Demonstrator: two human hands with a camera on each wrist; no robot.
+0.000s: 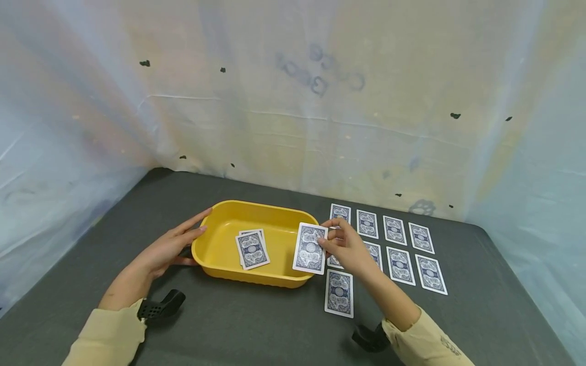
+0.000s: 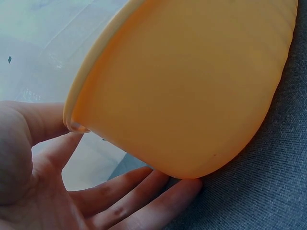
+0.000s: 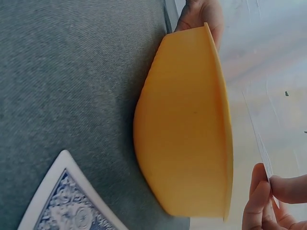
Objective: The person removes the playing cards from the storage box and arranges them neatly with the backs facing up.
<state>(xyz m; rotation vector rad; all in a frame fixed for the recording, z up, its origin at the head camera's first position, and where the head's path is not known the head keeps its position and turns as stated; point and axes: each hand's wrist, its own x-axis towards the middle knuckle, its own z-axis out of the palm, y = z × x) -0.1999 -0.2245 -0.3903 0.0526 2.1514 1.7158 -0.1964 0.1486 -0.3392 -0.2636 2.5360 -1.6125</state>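
Note:
My right hand (image 1: pixel 344 247) pinches a blue-backed playing card (image 1: pixel 308 254) by its right edge, thumb on the patterned side. The card overlaps the right end of a yellow plastic tub (image 1: pixel 261 279) in the head view; in the right wrist view it shows edge-on between thumb and fingers, higher than the rim. My left hand (image 1: pixel 165 249) holds the tub's left end, thumb at the rim and other fingers spread against the lower wall (image 2: pixel 187 143). Inside the tub lie a few overlapping playing cards (image 1: pixel 253 251), the top one back up.
Right of the tub, more playing cards (image 1: pixel 400 265) lie face down in rows on the dark cloth-covered table (image 1: pixel 256 325). One card (image 1: pixel 339 293) lies nearer the front, below my right hand. A pale plastic sheet (image 1: pixel 293 127) hangs behind the table and at both sides.

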